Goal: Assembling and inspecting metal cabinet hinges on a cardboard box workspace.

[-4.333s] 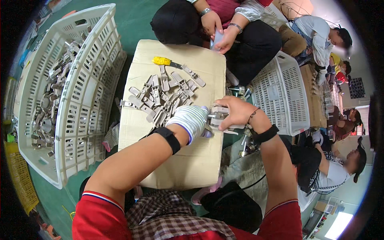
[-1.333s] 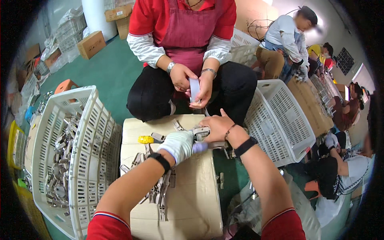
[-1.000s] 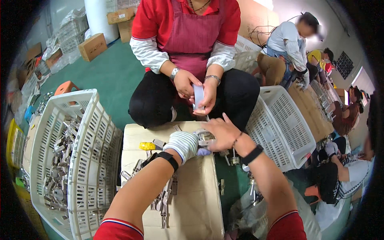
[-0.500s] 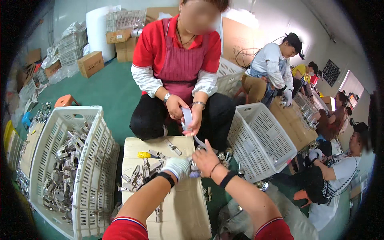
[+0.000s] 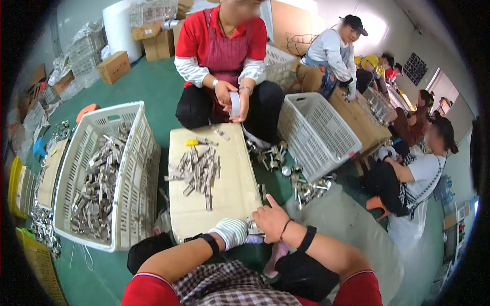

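Note:
My left hand (image 5: 232, 233), in a striped light glove, is closed at the near edge of the cardboard-topped work surface (image 5: 232, 196). My bare right hand (image 5: 272, 220) meets it from the right, index finger stretched out and the other fingers curled. Between them shows a small silvery metal part (image 5: 253, 226), mostly covered by the fingers. Beyond my hands lies a loose pile of flat metal clips (image 5: 196, 168). A yellow-handled tool (image 5: 192, 143) sits behind the pile. Across from me, a seated co-worker holds a roll of pale tape (image 5: 235, 104).
A white crate (image 5: 145, 171) full of metal parts stands at the left. Another white crate (image 5: 332, 137) is at the right. Round metal fittings (image 5: 306, 188) lie on the floor beside plastic sheeting (image 5: 352, 229). Other people sit working at the far right.
My hands have drawn back toward me, away from the co-worker and the pile. A strip of tape that stretched between the co-worker's roll and my right hand no longer spans the gap.

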`<state>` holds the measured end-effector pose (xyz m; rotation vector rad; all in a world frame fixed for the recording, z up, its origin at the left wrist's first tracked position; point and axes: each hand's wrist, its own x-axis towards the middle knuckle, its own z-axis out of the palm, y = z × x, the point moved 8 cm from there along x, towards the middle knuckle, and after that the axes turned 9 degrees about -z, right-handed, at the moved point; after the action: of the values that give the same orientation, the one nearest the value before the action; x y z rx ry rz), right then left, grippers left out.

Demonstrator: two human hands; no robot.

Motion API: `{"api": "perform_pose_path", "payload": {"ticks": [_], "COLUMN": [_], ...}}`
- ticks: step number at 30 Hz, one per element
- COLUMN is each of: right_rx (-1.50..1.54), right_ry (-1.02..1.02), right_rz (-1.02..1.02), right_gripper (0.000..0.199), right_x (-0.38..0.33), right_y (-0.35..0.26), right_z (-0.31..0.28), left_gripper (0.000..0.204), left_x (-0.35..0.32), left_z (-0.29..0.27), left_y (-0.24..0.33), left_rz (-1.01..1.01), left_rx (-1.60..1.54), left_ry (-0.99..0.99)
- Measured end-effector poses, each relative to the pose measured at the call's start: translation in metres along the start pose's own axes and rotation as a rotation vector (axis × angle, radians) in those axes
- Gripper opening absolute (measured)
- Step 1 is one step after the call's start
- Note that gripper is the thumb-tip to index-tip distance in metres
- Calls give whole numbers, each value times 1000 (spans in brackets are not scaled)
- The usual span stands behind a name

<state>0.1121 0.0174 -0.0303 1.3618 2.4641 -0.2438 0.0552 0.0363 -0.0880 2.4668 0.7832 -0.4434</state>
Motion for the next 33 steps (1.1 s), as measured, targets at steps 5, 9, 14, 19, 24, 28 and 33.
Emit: {"api": "perform_pose_path", "payload": {"ticks": [5,9,14,19,24,28,33], "right_rx": [11,67,36,89,264,398,466], "right_ry": [58,40,216,317,74,-78,-209], "right_rz": [89,137,139,111,139,147,87], "right_gripper": [57,65,83,77,71,72,86], "right_x": [-9,-9,-11,0,27,36,52], "right_y": [3,9,8,17,45,64,71], "right_z": [18,40,33,37,45,61,62], "left_gripper": [41,61,70,57,51,51,67], "left_x": [7,12,20,39,57,48,25], "left_z": [8,7,16,18,36,11,-5], "left_y": [2,2,-9,-17,-38,-30,-18], "left_rz": [-30,-31,-41,26,61,-32,11], "left_rx": [26,8,-34,-137,-233,-236,-32], "left_ry": [47,43,-30,-65,-75,34,281]}}
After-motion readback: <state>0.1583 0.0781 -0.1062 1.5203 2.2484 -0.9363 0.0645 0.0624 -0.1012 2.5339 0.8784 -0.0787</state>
